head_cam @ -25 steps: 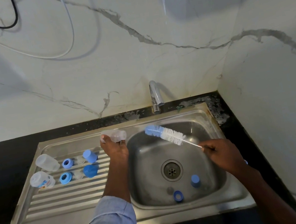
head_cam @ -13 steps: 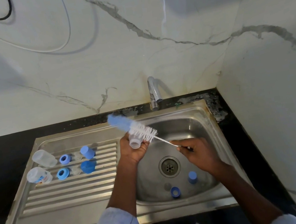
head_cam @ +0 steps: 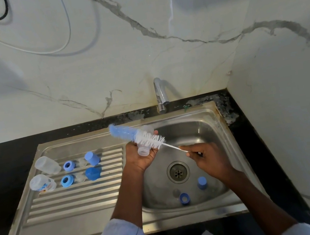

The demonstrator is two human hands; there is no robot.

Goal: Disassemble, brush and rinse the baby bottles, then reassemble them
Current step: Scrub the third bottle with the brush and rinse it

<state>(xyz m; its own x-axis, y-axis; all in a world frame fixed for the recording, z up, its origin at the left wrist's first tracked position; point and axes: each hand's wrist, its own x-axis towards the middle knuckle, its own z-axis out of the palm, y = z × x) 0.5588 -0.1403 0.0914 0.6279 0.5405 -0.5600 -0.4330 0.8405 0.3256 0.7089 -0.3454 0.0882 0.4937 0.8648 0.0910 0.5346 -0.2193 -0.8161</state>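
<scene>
My left hand (head_cam: 139, 158) grips a clear baby bottle (head_cam: 144, 150) over the left edge of the sink basin (head_cam: 203, 130), its open neck pointing toward me. My right hand (head_cam: 203, 158) pinches the thin white handle of a blue and white bottle brush (head_cam: 137, 136). The bristles lie across the outside of the bottle, with the blue tip pointing up and left. On the drainboard (head_cam: 72, 201) lie two clear bottles (head_cam: 47, 165) (head_cam: 42, 184), two blue rings (head_cam: 69, 166) (head_cam: 66, 181), two blue caps (head_cam: 92, 158) (head_cam: 93, 173) and two clear teats (head_cam: 82, 161) (head_cam: 80, 178).
In the basin near the drain (head_cam: 178, 172) lie a blue cap (head_cam: 202, 183), a blue ring (head_cam: 184, 199) and a clear teat (head_cam: 175, 193). A chrome tap (head_cam: 160, 94) stands behind the basin. Marble walls close in at the back and right. A black counter surrounds the sink.
My left hand brought the bottle from the back of the drainboard to the basin's left edge. My right hand swung the brush left until its bristles lay across the bottle.
</scene>
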